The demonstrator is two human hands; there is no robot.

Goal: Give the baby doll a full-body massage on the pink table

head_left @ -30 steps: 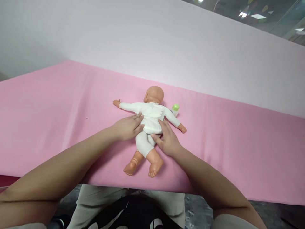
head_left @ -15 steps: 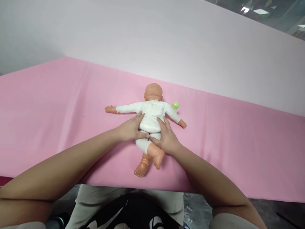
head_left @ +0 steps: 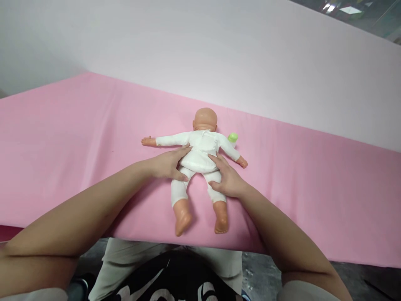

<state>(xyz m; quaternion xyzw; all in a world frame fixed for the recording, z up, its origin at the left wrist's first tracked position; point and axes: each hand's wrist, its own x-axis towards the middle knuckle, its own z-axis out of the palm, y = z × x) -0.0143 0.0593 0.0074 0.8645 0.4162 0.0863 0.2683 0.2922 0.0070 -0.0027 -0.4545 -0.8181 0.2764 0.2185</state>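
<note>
The doll (head_left: 200, 162) lies face down on the pink tabletop (head_left: 307, 188), head toward the far edge, feet near the front edge. My left hand (head_left: 168, 164) and right hand (head_left: 231, 179) touch its sides, thumbs spread from fingers. A green-capped bottle (head_left: 232, 137) sits between its arm and the far edge.

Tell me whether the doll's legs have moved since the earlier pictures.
Yes. Against the pink cover, the doll's legs have swung sideways apart: crossed half a second ago, they now lie spread, with cover showing between them.
</note>
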